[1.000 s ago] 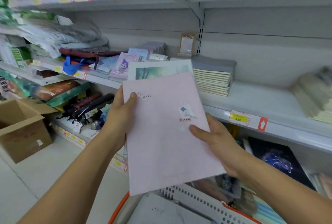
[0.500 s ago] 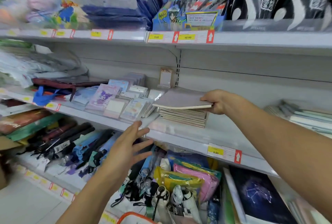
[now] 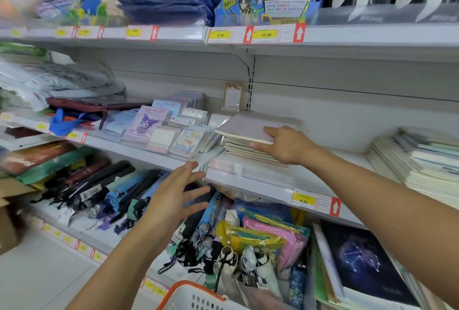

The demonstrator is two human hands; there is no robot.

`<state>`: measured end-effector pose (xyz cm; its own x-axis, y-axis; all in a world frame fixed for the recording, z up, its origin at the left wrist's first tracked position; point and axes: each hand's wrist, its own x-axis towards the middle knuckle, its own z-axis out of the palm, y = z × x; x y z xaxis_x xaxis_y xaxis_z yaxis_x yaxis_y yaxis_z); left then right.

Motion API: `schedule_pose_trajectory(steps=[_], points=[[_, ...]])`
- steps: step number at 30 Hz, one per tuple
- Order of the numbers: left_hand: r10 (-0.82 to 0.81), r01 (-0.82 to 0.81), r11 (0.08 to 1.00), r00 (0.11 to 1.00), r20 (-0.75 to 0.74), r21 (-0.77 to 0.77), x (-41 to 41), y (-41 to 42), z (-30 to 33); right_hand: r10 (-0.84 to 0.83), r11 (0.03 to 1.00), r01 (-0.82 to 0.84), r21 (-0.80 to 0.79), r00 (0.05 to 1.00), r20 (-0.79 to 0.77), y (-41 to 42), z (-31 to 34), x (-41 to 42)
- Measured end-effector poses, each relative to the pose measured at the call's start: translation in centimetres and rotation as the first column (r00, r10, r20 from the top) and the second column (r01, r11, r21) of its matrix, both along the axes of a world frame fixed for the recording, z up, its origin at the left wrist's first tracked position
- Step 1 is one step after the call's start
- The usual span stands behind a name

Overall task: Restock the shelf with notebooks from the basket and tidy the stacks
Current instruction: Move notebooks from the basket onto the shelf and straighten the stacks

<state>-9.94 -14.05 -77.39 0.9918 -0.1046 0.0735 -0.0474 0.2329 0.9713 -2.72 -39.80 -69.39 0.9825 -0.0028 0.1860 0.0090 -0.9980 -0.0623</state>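
A pale pink notebook (image 3: 243, 127) lies on top of a stack of notebooks (image 3: 248, 154) on the middle shelf (image 3: 260, 180). My right hand (image 3: 285, 145) pinches the pink notebook's near right edge, fingers on its cover and thumb under the edge against the stack. The notebook's left end sits slightly raised and skewed from the stack. My left hand (image 3: 178, 193) hovers open with spread fingers in front of the shelf lip, touching nothing. The white basket with an orange rim (image 3: 198, 297) shows at the bottom edge; its contents are hidden.
Small packed notepads (image 3: 169, 133) crowd the shelf left of the stack. Another notebook pile (image 3: 422, 160) sits at the right. Below are umbrellas (image 3: 111, 193), coloured pouches (image 3: 268, 235) and a dark constellation notebook (image 3: 360, 260). A cardboard box (image 3: 7, 222) stands on the floor at the left.
One second ago both hands held the pink notebook above the basket. My right hand has since carried it onto the stack and lowered it; my left hand let go and rose toward the shelf lip.
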Motion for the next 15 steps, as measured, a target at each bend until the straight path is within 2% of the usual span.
schedule_pose_trajectory(steps=[2, 6, 12, 15], points=[[0.001, -0.001, 1.0, 1.0, -0.001, 0.006, -0.2, -0.1, 0.1, -0.013, 0.998, 0.009, 0.066, 0.999, 0.049, -0.5, -0.2, 1.2], [0.009, -0.009, 0.999, 1.0, 0.0, 0.032, -0.5, -0.3, 0.1, -0.06, 0.977, 0.051, 0.205, 0.998, 0.037, -0.9, -0.1, 3.2], [0.071, -0.071, 0.997, 0.997, 0.002, 0.034, -0.7, -0.1, 0.1, -0.074, 0.972, 0.067, 0.226, 0.997, 0.025, -2.3, 0.3, 5.8], [0.071, -0.07, 0.996, 0.997, -0.005, 0.047, -0.8, -0.3, -0.1, -0.08, 0.924, 0.052, 0.38, 0.995, 0.058, -3.2, -0.1, 6.7]])
